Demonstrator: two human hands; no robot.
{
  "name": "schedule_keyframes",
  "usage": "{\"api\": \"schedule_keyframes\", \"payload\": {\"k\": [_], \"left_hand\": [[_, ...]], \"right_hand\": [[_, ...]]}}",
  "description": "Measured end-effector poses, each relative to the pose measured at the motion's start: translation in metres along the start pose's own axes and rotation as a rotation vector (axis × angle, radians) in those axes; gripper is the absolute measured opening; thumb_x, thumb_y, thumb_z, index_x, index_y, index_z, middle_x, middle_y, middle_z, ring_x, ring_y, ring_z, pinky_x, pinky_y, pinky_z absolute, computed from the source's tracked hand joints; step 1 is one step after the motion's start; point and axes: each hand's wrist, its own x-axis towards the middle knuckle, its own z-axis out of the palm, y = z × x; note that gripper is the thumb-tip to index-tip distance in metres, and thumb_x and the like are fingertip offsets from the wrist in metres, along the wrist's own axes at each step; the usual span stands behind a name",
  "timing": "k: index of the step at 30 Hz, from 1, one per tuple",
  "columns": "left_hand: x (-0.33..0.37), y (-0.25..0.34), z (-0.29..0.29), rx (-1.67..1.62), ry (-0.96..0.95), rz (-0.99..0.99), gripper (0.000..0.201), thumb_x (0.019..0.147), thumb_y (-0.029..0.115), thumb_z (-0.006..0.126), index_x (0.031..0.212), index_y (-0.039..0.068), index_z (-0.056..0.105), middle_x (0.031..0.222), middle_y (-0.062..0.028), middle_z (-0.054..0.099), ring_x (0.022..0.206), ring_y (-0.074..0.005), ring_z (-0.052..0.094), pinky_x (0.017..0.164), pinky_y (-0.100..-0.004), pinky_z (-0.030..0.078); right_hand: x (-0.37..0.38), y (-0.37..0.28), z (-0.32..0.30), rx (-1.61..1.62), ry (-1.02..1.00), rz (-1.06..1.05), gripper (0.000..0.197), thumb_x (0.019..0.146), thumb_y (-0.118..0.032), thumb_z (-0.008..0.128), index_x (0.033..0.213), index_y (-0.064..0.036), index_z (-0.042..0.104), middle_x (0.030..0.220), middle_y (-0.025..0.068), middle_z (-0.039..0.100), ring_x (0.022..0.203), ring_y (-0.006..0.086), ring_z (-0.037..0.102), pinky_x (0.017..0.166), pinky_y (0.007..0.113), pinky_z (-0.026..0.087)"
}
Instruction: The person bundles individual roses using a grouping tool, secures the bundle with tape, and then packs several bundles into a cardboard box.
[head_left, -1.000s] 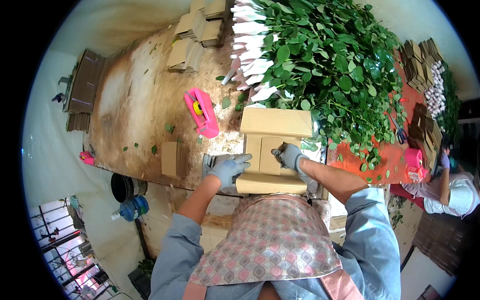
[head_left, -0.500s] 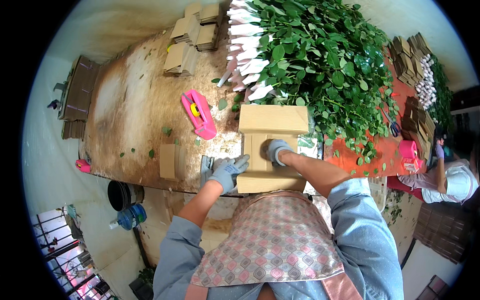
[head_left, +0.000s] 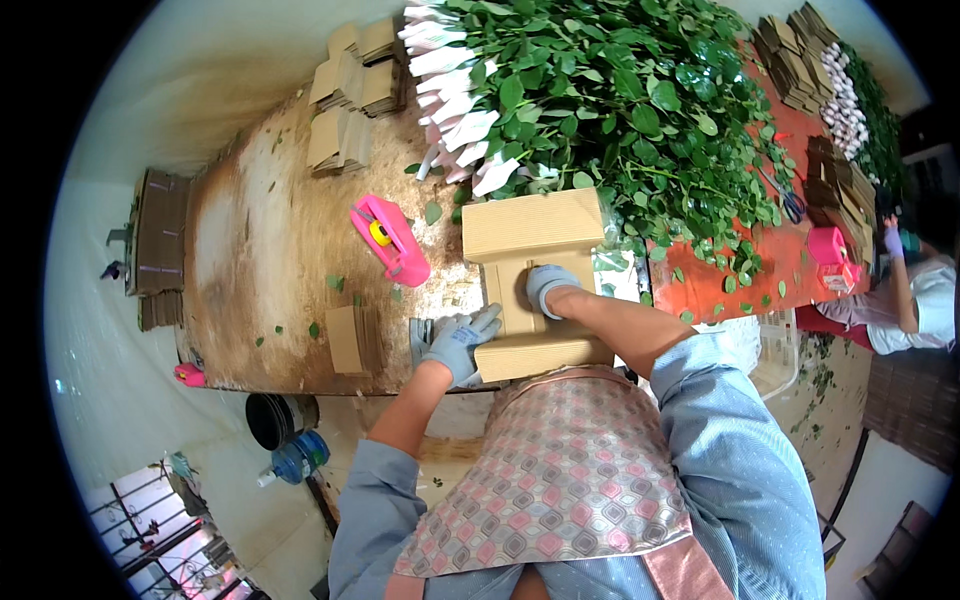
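Note:
A corrugated cardboard wrap [head_left: 532, 225] lies at the table's front edge, its far and near panels raised around a recessed middle. My right hand [head_left: 548, 290], in a grey-blue glove, presses into that middle with fingers curled under; whether anything is in them is hidden. At the wrap's left edge, my gloved left hand [head_left: 462, 345] rests with its fingers stretched toward the cardboard. Beside its wrist side stands a grey metallic device [head_left: 421, 341], partly covered by the hand, its kind unclear.
Left of the wrap are a pink tape dispenser [head_left: 390, 240] and a folded cardboard stack [head_left: 353, 340]. Leafy stems [head_left: 620, 110] with white-wrapped heads [head_left: 450, 90] pile up behind. Scissors [head_left: 792, 206] lie on the red surface [head_left: 700, 290]. Another person [head_left: 910, 300] works at far right.
The view has shifted and turned slightly, so the table appears tilted. Both hands stay at the cardboard wrap, nearly in the same places on it.

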Motion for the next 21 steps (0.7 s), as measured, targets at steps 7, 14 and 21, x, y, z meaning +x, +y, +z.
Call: {"api": "schedule_keyframes", "payload": {"k": [7, 14, 21], "left_hand": [[0.005, -0.030, -0.001, -0.346, 0.027, 0.080, 0.050, 0.094, 0.022, 0.052, 0.143, 0.012, 0.054, 0.146, -0.0186, 0.053, 0.127, -0.0339, 0.058, 0.105, -0.0434, 0.046], [0.039, -0.005, -0.062, -0.631, -0.216, -0.150, 0.056, 0.097, 0.025, 0.048, 0.153, 0.015, 0.045, 0.126, -0.0246, 0.067, 0.116, -0.0397, 0.065, 0.104, -0.0441, 0.049], [0.058, 0.013, -0.058, -0.286, -0.365, -0.234, 0.063, 0.092, 0.024, 0.043, 0.155, 0.019, 0.041, 0.139, -0.0219, 0.060, 0.124, -0.0408, 0.060, 0.106, -0.0461, 0.048]], "right_hand": [[-0.009, -0.010, -0.006, 0.022, 0.060, 0.020, 0.031, 0.095, -0.028, 0.060, 0.118, -0.0140, 0.076, 0.127, 0.0124, 0.070, 0.118, 0.0317, 0.068, 0.094, 0.044, 0.056], [-0.028, -0.004, -0.025, -0.004, 0.118, -0.043, 0.035, 0.093, -0.033, 0.059, 0.111, -0.0091, 0.077, 0.118, 0.0170, 0.072, 0.110, 0.0355, 0.070, 0.092, 0.045, 0.056], [-0.055, -0.018, -0.042, -0.208, 0.159, -0.208, 0.031, 0.092, -0.031, 0.062, 0.107, -0.0097, 0.078, 0.111, 0.0179, 0.074, 0.104, 0.0346, 0.072, 0.088, 0.044, 0.056]]}}
